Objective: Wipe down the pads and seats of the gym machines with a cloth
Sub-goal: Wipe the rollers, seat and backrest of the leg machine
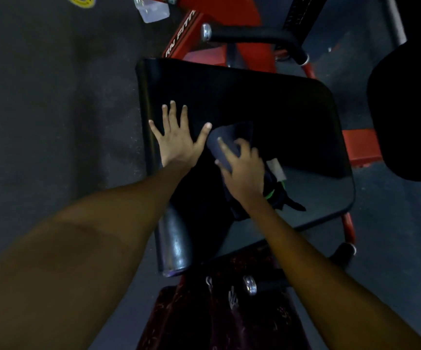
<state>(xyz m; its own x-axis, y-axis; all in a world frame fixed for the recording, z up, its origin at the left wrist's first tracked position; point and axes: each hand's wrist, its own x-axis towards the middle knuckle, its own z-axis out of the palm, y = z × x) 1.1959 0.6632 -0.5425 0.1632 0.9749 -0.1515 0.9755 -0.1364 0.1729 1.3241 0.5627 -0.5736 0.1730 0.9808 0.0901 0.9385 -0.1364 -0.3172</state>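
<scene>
My right hand point(242, 170) sits on the cloth point(232, 137), which lies on the black seat pad point(267, 102) near the pad's middle, a bit toward me. Index finger stretched fwd across the cloth's grey folded part, thumb out to the left at the cloth's edge, other fingers bent over the fabric. Looks like I'm pressing it down w/ a loose hold, fingers curled into it. The rest of the cloth bunches under my palm and wrist and trails off to the right: dark fabric w/ a white tag point(276, 168) and a green strip point(277, 190) showing just beside my wrist.

My left hand point(179, 137) lies flat on the same pad, left of the cloth, fingers straight and spread, holding nothing. Its thumb tip reaches to just beside the cloth's left edge; can't tell if it touches.

The pad is tilted in view, its left rim shiny. Beyond it, the red machine frame point(232, 11) w/ white lettering and a black handle bar point(249, 37) w/ a chrome end cap. Far right, another dark pad point(411, 109), partly cut off.

Containers: a clear plastic thing point(151, 8) at the top edge by the frame, too blurred to say what's in it. Dark grey floor point(53, 97) all round; a yellow mark point(80, 0) on it top left.
</scene>
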